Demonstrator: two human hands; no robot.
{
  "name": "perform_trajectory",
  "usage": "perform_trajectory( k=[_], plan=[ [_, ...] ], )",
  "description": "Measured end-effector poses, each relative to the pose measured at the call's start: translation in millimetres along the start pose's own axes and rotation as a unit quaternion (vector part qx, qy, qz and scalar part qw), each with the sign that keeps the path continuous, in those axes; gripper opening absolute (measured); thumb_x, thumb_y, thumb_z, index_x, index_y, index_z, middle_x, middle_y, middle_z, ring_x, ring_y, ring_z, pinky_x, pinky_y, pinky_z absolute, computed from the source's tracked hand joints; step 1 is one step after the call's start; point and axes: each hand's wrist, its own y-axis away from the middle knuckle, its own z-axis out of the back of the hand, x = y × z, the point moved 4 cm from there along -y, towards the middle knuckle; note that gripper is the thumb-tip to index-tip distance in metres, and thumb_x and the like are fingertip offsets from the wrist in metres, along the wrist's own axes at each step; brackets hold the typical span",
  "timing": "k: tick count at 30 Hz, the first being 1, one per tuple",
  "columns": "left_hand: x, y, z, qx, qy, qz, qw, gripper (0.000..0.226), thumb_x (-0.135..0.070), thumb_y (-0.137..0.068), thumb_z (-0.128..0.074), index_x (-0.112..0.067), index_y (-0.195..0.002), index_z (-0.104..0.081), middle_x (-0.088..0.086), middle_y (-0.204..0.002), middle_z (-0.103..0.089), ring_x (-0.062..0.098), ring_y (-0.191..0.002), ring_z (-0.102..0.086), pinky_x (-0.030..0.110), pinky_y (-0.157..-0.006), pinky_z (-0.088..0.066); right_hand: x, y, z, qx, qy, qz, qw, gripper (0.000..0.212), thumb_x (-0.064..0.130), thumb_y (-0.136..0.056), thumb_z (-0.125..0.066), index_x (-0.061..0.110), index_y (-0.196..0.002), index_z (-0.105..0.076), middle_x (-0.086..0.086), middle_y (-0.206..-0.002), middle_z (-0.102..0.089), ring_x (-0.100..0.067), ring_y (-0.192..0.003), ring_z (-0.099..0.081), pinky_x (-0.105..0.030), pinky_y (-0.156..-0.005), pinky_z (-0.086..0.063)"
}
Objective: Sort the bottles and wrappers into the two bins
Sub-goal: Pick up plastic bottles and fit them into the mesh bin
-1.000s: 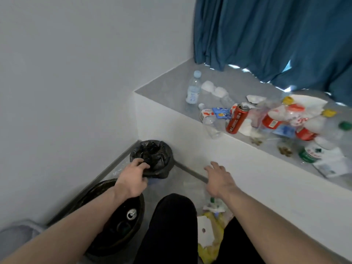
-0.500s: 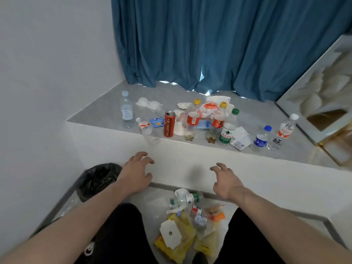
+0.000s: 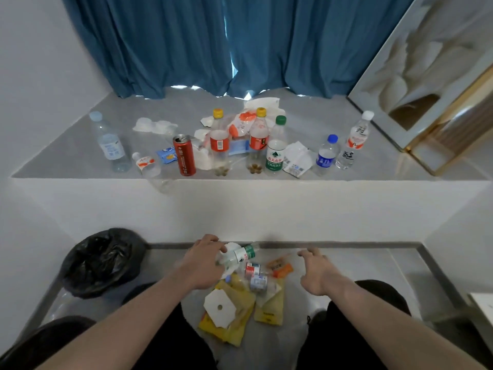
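My left hand (image 3: 204, 261) grips the end of a clear bottle with a green label (image 3: 241, 254) that lies on the floor in a litter pile. The pile also holds a small red-labelled bottle (image 3: 254, 275), yellow wrappers (image 3: 237, 323), an orange wrapper (image 3: 280, 268) and a white paper with a hole (image 3: 220, 308). My right hand (image 3: 317, 275) hovers to the right of the pile, fingers loosely curled, holding nothing. A black-lined bin (image 3: 101, 260) stands on the floor at the left. On the grey ledge (image 3: 66, 156) stand several bottles, a red can (image 3: 184, 155) and wrappers.
A blue curtain (image 3: 240, 41) hangs behind the ledge. At the ledge's right end leans a gold-framed picture (image 3: 432, 84). My dark-trousered knees (image 3: 373, 295) flank the floor pile. A metal strip (image 3: 373, 245) edges the floor along the ledge's white front.
The view swung right from the bins to the ledge and floor pile. My left hand left the bin's rim and came down onto the green-labelled bottle. My right hand stayed open.
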Motion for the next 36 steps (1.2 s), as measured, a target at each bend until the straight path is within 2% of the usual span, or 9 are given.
perform_trajectory(
  k=[4, 7, 13, 19, 22, 24, 27, 31, 36],
  plan=[
    [0, -34, -54, 0.107, -0.006, 0.023, 0.994, 0.03, -0.036, -0.087, -0.061, -0.034, -0.117, -0.057, -0.004, -0.141, -0.044, 0.02, -0.119, -0.05, 0.035, -0.099, -0.047, 9, -31, -16, 0.029, -0.058, 0.01, 0.998, 0.06, 0.025, -0.088, -0.059, 0.026, -0.146, -0.046, -0.003, -0.148, -0.043, -0.027, -0.133, -0.05, -0.033, -0.111, -0.042],
    [4, -65, -85, 0.168, -0.018, 0.06, 0.984, 0.039, -0.029, -0.09, -0.055, -0.028, -0.129, -0.058, 0.003, -0.136, -0.05, 0.024, -0.119, -0.052, 0.033, -0.094, -0.047, 2, -63, -38, 0.038, -0.058, 0.0, 0.998, 0.06, 0.024, -0.086, -0.057, 0.028, -0.144, -0.046, -0.003, -0.142, -0.051, -0.026, -0.126, -0.056, -0.036, -0.106, -0.047],
    [15, -139, -140, 0.231, -0.017, 0.11, 0.967, 0.046, -0.019, -0.077, -0.053, -0.016, -0.121, -0.066, 0.009, -0.123, -0.063, 0.025, -0.103, -0.064, 0.04, -0.089, -0.058, -31, -130, -112, 0.102, -0.034, -0.043, 0.993, 0.069, 0.019, -0.088, -0.052, 0.02, -0.154, -0.034, -0.005, -0.154, -0.04, -0.028, -0.136, -0.046, -0.039, -0.108, -0.045],
    [44, -196, -206, 0.282, -0.091, 0.115, 0.948, 0.037, -0.016, -0.091, -0.054, -0.006, -0.127, -0.057, 0.015, -0.132, -0.05, 0.029, -0.121, -0.053, 0.043, -0.102, -0.049, -33, -223, -165, 0.131, -0.02, -0.057, 0.99, 0.065, 0.027, -0.094, -0.054, 0.021, -0.154, -0.032, -0.009, -0.153, -0.043, -0.029, -0.133, -0.049, -0.04, -0.108, -0.046],
    [73, -214, -241, 0.318, -0.127, 0.134, 0.93, 0.062, -0.018, -0.081, -0.061, -0.007, -0.141, -0.047, 0.017, -0.15, -0.034, 0.039, -0.145, -0.027, 0.053, -0.112, -0.038, -19, -279, -184, 0.125, -0.033, -0.049, 0.99, 0.067, 0.026, -0.093, -0.061, 0.017, -0.153, -0.033, -0.013, -0.153, -0.041, -0.034, -0.134, -0.047, -0.04, -0.106, -0.044],
    [88, -224, -263, 0.333, -0.138, 0.151, 0.921, 0.08, -0.019, -0.076, -0.061, -0.011, -0.15, -0.033, 0.013, -0.157, -0.023, 0.039, -0.145, -0.026, 0.054, -0.11, -0.039, -6, -315, -197, 0.115, -0.034, -0.037, 0.992, 0.064, 0.024, -0.092, -0.063, 0.016, -0.15, -0.037, -0.015, -0.149, -0.043, -0.036, -0.133, -0.048, -0.042, -0.105, -0.044],
    [87, -229, -286, 0.353, -0.154, 0.117, 0.915, 0.071, -0.021, -0.089, -0.057, -0.007, -0.152, -0.027, 0.015, -0.157, -0.023, 0.038, -0.141, -0.028, 0.053, -0.113, -0.036, 6, -359, -222, 0.138, -0.02, -0.035, 0.99, 0.067, 0.026, -0.09, -0.066, 0.014, -0.15, -0.039, -0.014, -0.147, -0.046, -0.036, -0.135, -0.044, -0.046, -0.111, -0.043],
    [85, -234, -312, 0.347, -0.162, 0.067, 0.921, 0.075, -0.019, -0.093, -0.058, -0.011, -0.158, -0.021, 0.012, -0.165, -0.006, 0.036, -0.149, -0.012, 0.049, -0.12, -0.026, 2, -385, -252, 0.181, 0.025, -0.05, 0.982, 0.046, 0.021, -0.087, -0.067, 0.015, -0.131, -0.055, -0.01, -0.126, -0.06, -0.031, -0.119, -0.055, -0.047, -0.099, -0.051],
    [90, -225, -319, 0.369, -0.173, 0.06, 0.911, 0.063, -0.025, -0.098, -0.05, -0.014, -0.155, -0.026, 0.012, -0.161, -0.013, 0.035, -0.143, -0.017, 0.05, -0.113, -0.034, -15, -377, -264, 0.203, 0.112, -0.051, 0.971, 0.057, 0.02, -0.089, -0.07, 0.021, -0.142, -0.05, -0.005, -0.151, -0.044, -0.029, -0.145, -0.03, -0.055, -0.106, -0.042]
  ],
)
